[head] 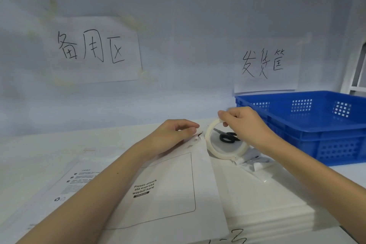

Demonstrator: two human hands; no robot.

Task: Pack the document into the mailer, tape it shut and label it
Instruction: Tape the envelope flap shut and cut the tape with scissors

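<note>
White mailer [170,190] lying flat on the white table [39,144], printed box facing up with "Please attach sto express waybill here". Left hand [174,134] resting on the mailer's far end, fingers curled inward with thumb and fingertips close together at the crumpled, slightly torn-looking flap edge [199,136]; cannot tell whether anything is actually pinched there. Just to the right of that hand, roll of clear tape [223,144] standing tilted on its edge at the mailer's far right corner. Right hand [247,125] gripping the roll from above, thumb and fingers pinching its top rim, the two hands close but not touching. Seen through the roll's hole, beneath the right hand: black-handled scissors [227,136] lying on the table. Below the right wrist, a small crumpled pile of white printed slips or wrappers [251,161], too blurred to read. Under the right forearm, a stack of white sheets or mailers [267,204], the top mailer overlapping its left part. Under and left of the left forearm, a clear-fronted flat packet with printed lines and a recycling mark [79,180], partly tucked beneath the mailer. Beyond the right hand, a blue perforated plastic basket [316,125] on the table. On the wall past both hands, two taped paper signs with handwritten characters, one [93,49] left of the left hand and one [265,65] above the basket.
</note>
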